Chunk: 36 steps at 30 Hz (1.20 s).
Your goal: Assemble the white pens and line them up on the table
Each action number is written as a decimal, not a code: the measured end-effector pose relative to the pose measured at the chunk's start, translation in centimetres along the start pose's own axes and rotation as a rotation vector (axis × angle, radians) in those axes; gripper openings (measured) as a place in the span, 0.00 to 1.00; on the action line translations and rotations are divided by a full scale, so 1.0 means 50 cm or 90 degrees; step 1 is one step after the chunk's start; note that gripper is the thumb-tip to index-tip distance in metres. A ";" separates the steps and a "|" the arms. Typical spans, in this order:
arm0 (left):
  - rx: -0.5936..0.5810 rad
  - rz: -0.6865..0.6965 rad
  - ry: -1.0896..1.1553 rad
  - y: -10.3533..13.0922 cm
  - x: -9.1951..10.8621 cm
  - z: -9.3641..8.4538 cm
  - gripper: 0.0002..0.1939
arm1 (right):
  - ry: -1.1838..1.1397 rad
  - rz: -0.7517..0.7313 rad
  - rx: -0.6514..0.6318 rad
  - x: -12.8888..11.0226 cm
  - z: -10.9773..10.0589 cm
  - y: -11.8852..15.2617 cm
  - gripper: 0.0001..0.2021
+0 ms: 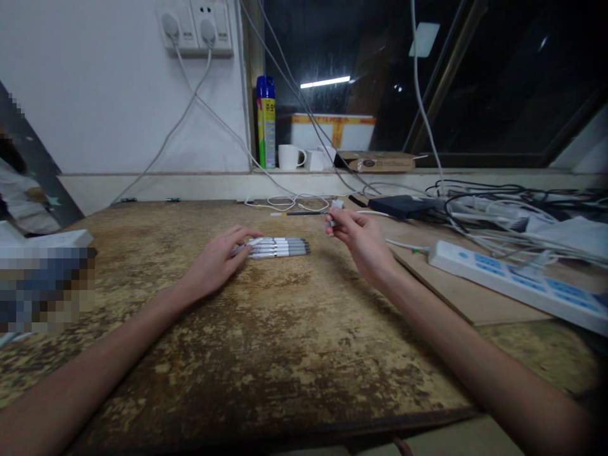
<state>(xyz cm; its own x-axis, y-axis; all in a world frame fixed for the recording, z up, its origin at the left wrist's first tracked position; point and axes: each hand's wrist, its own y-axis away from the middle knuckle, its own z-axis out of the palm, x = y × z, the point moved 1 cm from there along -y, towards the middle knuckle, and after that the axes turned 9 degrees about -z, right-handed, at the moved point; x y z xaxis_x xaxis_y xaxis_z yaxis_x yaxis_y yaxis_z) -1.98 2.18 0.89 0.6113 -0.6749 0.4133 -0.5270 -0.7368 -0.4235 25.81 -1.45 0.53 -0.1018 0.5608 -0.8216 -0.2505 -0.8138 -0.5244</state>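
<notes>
Several white-and-grey pens (285, 247) lie side by side in a row on the worn wooden table (266, 354), their grey ends pointing right. My left hand (223, 256) rests at the row's left end, thumb on the near side and fingers at the far side, closed about the pens. To the right of the row, my right hand (363, 244) is raised a little with thumb and fingertips pinched. A small whitish-grey piece (331, 223) shows between them; its kind is mostly hidden by the fingers. Behind, a thin dark pen refill (304, 213) with a yellowish part lies flat.
A white power strip (517, 282) lies on a board (441, 285) at right, with tangled cables (475, 212) and a dark flat box (403, 206) behind. On the sill stand a spray can (266, 123), a white mug (291, 156) and a cardboard box (380, 162).
</notes>
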 end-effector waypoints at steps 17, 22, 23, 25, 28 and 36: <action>-0.006 0.004 -0.003 0.002 0.010 0.000 0.16 | 0.015 0.058 -0.002 0.007 -0.003 -0.001 0.16; -0.008 0.001 0.012 0.002 0.009 0.000 0.16 | 0.024 0.058 0.000 0.006 -0.003 -0.001 0.17; -0.009 0.000 0.017 0.001 0.009 0.000 0.16 | 0.027 0.057 -0.002 0.006 -0.003 -0.001 0.17; -0.012 -0.003 0.031 0.002 0.010 0.000 0.16 | 0.033 0.058 -0.004 0.006 -0.004 -0.001 0.17; -0.019 -0.019 0.060 0.003 0.012 0.000 0.16 | 0.038 0.062 -0.006 0.007 -0.005 -0.002 0.18; -0.034 -0.086 0.179 0.001 0.014 0.001 0.17 | 0.022 0.053 -0.007 0.005 -0.003 -0.001 0.17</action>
<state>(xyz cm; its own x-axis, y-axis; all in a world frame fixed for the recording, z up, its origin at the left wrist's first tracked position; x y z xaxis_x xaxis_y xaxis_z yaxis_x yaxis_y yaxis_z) -1.55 1.68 1.14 0.4947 -0.5505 0.6725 -0.4877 -0.8163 -0.3095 25.93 -1.28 0.31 -0.0884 0.4862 -0.8694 -0.2315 -0.8589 -0.4568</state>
